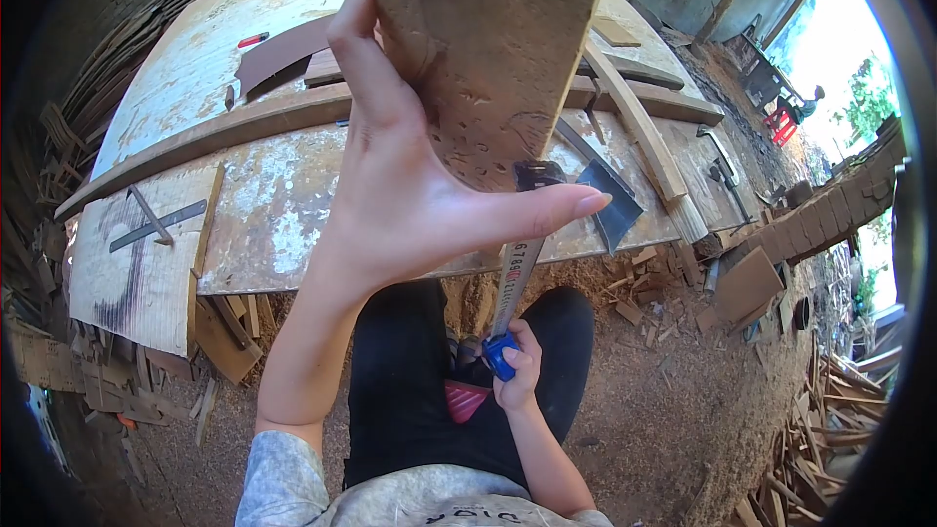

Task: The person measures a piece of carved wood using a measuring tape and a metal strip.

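Note:
Close to the camera, my left hand (pixel 420 195) grips a brown wooden block (pixel 488 49) with a pitted face and a pale right edge. My thumb stretches out to the right below the block; most of the other fingers are hidden behind it. Lower down, over my lap, my right hand (pixel 522 366) is wrapped round a blue tape measure (pixel 500 357). Its extended blade (pixel 509 283) runs up with the numbers showing, and its upper end passes behind my left thumb near the block's lower end.
A worn wooden table (pixel 264 205) spans the front, with a long beam (pixel 215 135) across it. A metal square (pixel 156 224) lies on a board at left; a clamp (pixel 724 171) is at the right edge. Scrap wood (pixel 839 429) piles up at right. A person (pixel 810 102) is far off.

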`<state>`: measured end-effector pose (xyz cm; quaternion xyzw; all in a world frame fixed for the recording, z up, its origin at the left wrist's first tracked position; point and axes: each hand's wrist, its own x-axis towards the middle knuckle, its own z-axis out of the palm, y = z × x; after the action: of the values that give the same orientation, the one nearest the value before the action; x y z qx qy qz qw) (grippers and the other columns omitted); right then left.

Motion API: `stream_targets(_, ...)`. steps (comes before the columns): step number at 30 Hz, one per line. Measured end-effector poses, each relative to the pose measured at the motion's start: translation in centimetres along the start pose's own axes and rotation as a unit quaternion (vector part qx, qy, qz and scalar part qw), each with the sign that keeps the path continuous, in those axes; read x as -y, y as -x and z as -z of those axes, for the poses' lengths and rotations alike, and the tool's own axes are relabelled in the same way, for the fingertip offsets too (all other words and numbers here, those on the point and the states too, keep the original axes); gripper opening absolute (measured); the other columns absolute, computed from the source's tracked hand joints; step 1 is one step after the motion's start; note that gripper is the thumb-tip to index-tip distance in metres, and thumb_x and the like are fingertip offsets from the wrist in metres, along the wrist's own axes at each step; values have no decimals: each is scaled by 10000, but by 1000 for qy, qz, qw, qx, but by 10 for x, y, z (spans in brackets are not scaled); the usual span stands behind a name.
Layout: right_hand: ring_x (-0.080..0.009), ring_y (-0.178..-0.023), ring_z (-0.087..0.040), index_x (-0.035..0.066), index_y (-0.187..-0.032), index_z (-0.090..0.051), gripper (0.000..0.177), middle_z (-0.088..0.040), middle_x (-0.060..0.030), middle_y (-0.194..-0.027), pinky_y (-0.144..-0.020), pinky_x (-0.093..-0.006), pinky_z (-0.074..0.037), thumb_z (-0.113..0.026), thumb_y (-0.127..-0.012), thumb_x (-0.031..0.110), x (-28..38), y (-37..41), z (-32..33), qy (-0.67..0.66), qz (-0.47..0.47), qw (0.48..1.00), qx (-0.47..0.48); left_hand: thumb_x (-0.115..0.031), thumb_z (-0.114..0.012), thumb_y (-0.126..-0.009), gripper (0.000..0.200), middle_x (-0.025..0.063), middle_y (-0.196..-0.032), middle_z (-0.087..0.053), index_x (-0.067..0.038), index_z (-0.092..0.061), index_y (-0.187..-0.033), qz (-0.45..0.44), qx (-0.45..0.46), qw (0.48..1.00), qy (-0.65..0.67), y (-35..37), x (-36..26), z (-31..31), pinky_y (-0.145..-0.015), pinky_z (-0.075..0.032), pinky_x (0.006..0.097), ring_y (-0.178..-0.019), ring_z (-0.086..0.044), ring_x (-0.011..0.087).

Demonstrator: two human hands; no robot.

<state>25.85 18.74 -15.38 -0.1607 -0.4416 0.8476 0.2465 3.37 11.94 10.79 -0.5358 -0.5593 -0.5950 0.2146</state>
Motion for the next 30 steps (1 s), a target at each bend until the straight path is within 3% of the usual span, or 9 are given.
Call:
stream_targets(10, -196, -845, -689, -49, -1196, -564, 507, -688, -144, -969, -799, -303, -544, -657, -841, 302, 3, 0, -2, 3, -16, 1000, 5, -250, -1012, -655, 1163, 167, -1359, -494, -16, -226, -1479, 110, -9, 992, 62, 7, -7, -8, -1090, -504, 386, -1276, -571, 263)
stream_targets(13, -191, -841, -687, -48, -1199, -566, 504, -686, -138, -961, -797, -300, -541, -651, -845, 301, 5, -1, -3, 0, -20, 1000, 5, -233, -1004, -671, 1121, 156, -1344, -509, -17, -236, -1459, 90, -11, 994, 63, 5, -4, -9, -1065, -527, 372, -1246, -597, 257)
stream_targets(19, -185, -843, -683, -48, -1200, -567, 499, -686, -136, -964, -799, -299, -534, -639, -849, 300, 2, 1, -3, 10, -26, 1000, 3, -204, -999, -679, 1092, 151, -1319, -513, -36, -235, -1440, 111, -20, 987, 113, 5, -7, -9, -1057, -537, 380, -1245, -599, 256)
stream_targets(26, -181, -867, -667, -39, -1212, -567, 519, -680, -133, -975, -816, -298, -516, -627, -839, 317, 3, 4, -4, 34, -14, 999, 13, -157, -979, -703, 1048, 108, -1274, -509, -52, -246, -1445, 131, -8, 988, 76, 4, -7, -8, -1021, -544, 351, -1191, -594, 224)
stream_targets(28, -179, -895, -652, -30, -1213, -559, 551, -665, -128, -996, -831, -295, -501, -624, -816, 346, 3, 5, 1, 66, 1, 998, 10, -157, -975, -701, 1053, 102, -1270, -502, -53, -257, -1464, 140, -17, 985, 96, 4, -8, -10, -1000, -526, 341, -1169, -580, 215)
stream_targets(29, -177, -906, -646, -27, -1215, -556, 560, -657, -126, -1011, -837, -296, -498, -621, -813, 358, 6, 6, 0, 61, 16, 998, 15, -176, -976, -696, 1087, 110, -1285, -488, -48, -243, -1489, 190, -29, 972, 138, 4, -15, -13, -998, -516, 341, -1187, -568, 219)
stream_targets(30, -175, -918, -641, -24, -1216, -554, 569, -649, -124, -1027, -843, -297, -496, -619, -811, 369, 11, 7, -3, 55, 29, 998, 21, -223, -976, -696, 1134, 126, -1317, -470, -29, -218, -1518, 207, -33, 971, 113, 6, -15, -12, -1057, -465, 350, -1239, -533, 227)
